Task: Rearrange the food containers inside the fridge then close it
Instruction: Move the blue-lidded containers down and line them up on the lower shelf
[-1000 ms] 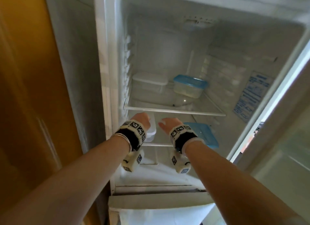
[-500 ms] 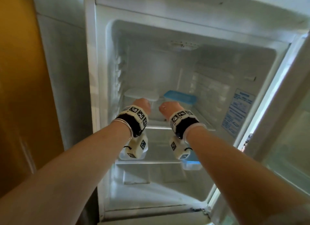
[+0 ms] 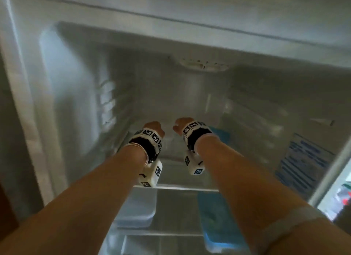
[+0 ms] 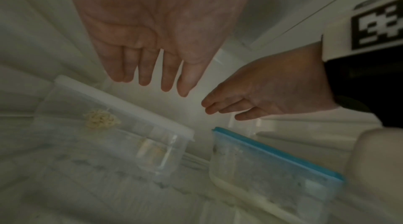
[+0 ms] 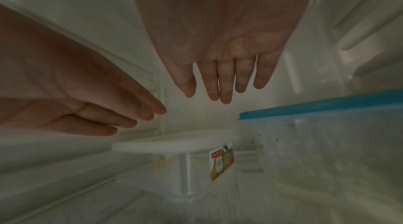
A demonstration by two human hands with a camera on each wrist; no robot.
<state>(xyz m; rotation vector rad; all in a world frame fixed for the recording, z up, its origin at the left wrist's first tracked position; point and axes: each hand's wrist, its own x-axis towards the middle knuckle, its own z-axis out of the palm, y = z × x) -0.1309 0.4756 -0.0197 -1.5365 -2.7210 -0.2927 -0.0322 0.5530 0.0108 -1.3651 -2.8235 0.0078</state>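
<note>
Both hands reach into the fridge [image 3: 79,95] at its upper shelf [image 3: 171,158]. My left hand [image 4: 157,72] is open with straight fingers, hovering just above a clear container with a white lid [image 4: 122,107] that holds some noodles. My right hand [image 5: 220,79] is also open and holds nothing. It hangs left of and slightly above a clear container with a blue lid [image 5: 316,141]. In the head view the left hand [image 3: 153,128] and right hand [image 3: 182,123] are side by side, and only the blue lid [image 3: 220,135] shows past the wrists.
On the shelf below lie another white-lidded container [image 3: 136,209] at the left and another blue-lidded one [image 3: 216,222] at the right. Ribbed side walls close in on both sides. The open door's edge [image 3: 334,171] runs along the right.
Both hands have risen from the lower shelf to the upper shelf and now hover over the two containers there. The head view has moved closer and tilted up.
</note>
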